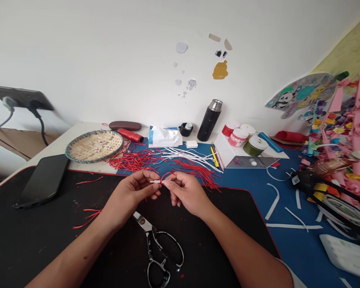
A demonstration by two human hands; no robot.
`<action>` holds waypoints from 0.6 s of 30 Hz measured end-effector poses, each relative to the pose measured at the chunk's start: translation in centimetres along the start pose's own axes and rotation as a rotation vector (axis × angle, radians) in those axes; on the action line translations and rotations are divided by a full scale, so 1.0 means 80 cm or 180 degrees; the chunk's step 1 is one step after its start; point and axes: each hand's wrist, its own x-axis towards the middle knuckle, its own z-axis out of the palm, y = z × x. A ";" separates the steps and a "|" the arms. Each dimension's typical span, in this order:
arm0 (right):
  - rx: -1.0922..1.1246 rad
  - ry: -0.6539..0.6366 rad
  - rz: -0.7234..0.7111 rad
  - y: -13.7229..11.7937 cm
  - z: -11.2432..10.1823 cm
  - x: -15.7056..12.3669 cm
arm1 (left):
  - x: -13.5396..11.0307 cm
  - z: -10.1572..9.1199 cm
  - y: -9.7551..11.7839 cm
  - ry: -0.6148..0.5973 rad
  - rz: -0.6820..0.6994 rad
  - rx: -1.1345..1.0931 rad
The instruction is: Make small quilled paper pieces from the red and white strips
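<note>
Scissors (149,231), near, on mat (205,256). White strip (155,182) with red cord (161,181), centre: should handle light, limp; pinch beside the crossing. Grip: left hand (138,188) clamped on strip, right hand (188,191) seemingly on cord.

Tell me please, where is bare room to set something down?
The black mat has bare patches in front of the smartphone, beside the left forearm, and between the scissors and right forearm. Beyond, red cords and white cords crowd together.
</note>
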 end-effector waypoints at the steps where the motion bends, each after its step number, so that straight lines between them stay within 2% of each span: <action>1: -0.0016 0.0000 0.0007 0.000 0.000 0.000 | 0.000 0.000 0.000 -0.0004 0.0038 0.0146; 8: -0.0158 -0.0067 0.0012 0.001 0.003 -0.002 | -0.004 0.002 -0.002 0.0023 0.0430 0.0918; 13: -0.0210 -0.0085 -0.0019 0.005 0.003 0.000 | -0.004 0.000 -0.002 0.0063 0.0390 0.1239; 18: -0.0320 -0.0117 -0.0038 0.004 0.003 -0.001 | -0.005 0.002 0.000 -0.0009 0.0171 0.1111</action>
